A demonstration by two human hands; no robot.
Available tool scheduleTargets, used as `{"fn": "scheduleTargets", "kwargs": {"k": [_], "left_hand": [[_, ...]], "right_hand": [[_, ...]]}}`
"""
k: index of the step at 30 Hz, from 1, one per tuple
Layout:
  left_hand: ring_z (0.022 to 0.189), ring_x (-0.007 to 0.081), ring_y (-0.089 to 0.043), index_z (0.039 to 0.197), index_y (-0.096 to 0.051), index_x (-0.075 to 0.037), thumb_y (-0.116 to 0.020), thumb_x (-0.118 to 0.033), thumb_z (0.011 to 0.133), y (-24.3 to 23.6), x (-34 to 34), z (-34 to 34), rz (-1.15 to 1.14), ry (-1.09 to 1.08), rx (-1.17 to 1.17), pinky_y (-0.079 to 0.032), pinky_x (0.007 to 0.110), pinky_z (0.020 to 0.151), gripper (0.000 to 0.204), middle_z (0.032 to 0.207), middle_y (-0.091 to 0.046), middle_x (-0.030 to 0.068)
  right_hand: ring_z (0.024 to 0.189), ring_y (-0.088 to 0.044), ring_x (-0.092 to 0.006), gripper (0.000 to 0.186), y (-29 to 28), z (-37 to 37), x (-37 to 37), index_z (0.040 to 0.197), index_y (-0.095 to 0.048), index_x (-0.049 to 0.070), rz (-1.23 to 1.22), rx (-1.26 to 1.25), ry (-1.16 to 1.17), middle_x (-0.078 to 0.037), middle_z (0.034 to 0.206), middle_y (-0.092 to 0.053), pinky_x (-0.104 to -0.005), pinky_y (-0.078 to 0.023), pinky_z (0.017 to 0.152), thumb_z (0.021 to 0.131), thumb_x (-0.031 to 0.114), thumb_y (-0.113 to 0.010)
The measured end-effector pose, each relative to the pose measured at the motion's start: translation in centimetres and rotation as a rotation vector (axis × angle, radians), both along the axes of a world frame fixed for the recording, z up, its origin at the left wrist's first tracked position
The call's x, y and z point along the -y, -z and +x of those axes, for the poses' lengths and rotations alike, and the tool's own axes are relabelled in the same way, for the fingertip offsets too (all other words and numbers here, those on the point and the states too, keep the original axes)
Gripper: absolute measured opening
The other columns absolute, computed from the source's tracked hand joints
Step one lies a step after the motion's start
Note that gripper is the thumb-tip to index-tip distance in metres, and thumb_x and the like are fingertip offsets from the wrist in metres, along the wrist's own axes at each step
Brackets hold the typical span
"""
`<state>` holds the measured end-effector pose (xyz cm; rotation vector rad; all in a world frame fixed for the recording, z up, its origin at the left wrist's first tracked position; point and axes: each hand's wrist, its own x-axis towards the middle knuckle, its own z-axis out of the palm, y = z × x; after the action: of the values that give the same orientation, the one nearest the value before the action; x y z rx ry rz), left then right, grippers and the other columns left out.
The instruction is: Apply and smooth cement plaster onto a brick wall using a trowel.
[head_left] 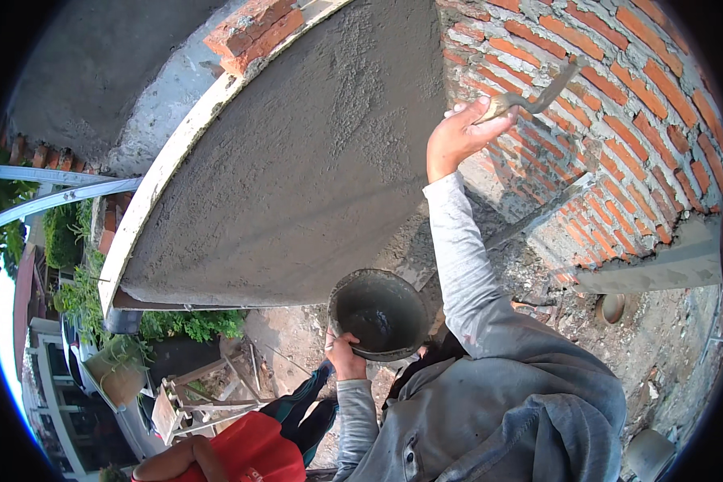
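My left hand (345, 355) grips the rim of a dark round bucket (414, 309), held low in front of my body. A little wet grey mortar shows at its bottom. My right hand (462, 138) is raised with its fingers closed round the handle of a trowel (556, 87). The trowel's narrow blade points up and right, in front of the brick wall (610, 96). To the left of this hand stretches a wall face coated in grey plaster (289, 161), partly smooth and partly rough.
A pale board (165, 161) edges the plaster on the left, with red bricks (253, 36) at its top. Below left, a person in a red shirt (233, 450) stands near a wooden trestle (205, 402). Rubble ground (659, 345) and a round container (649, 454) lie at right.
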<state>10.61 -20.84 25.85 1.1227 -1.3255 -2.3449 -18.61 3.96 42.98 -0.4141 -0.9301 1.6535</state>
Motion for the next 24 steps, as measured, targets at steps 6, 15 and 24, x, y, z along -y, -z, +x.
{"fn": "scheduleTargets", "kwargs": {"k": [6,15,24], "left_hand": [[0.078,0.0207,-0.061,0.105,-0.06,-0.002,-0.039,0.018,0.057,-0.6,-0.4,1.0,0.057,-0.043,-0.007,-0.049,0.025,0.062,0.056,0.092,-0.064,0.0078],[0.076,0.0152,-0.06,0.097,-0.065,0.001,-0.04,0.019,0.055,0.6,-1.2,-0.6,-0.114,0.183,-0.014,-0.043,0.02,0.055,0.052,0.09,-0.065,0.0042],[0.077,0.0127,-0.059,0.111,-0.064,0.003,-0.04,0.018,0.058,-5.2,-7.5,-6.5,-0.273,0.351,-0.224,-0.041,0.019,0.052,0.06,0.096,-0.066,0.0049]], "right_hand": [[0.111,-0.056,-0.0376,0.046,18.8,11.1,10.4,0.132,-0.042,0.001,0.768,0.53,-0.706,-0.022,0.124,-0.054,-0.0427,-0.045,0.092,0.093,0.021,-0.056],[0.103,-0.06,-0.0359,0.041,11.9,22.2,-3.5,0.126,-0.049,0.002,1.025,0.905,-1.667,-0.021,0.108,-0.063,-0.0409,-0.047,0.085,0.092,0.023,-0.055],[0.085,-0.062,-0.0247,0.026,16.5,22.8,-1.1,0.11,-0.051,0.004,1.606,1.022,-1.653,-0.008,0.093,-0.063,-0.035,-0.05,0.075,0.092,0.022,-0.047]]}}
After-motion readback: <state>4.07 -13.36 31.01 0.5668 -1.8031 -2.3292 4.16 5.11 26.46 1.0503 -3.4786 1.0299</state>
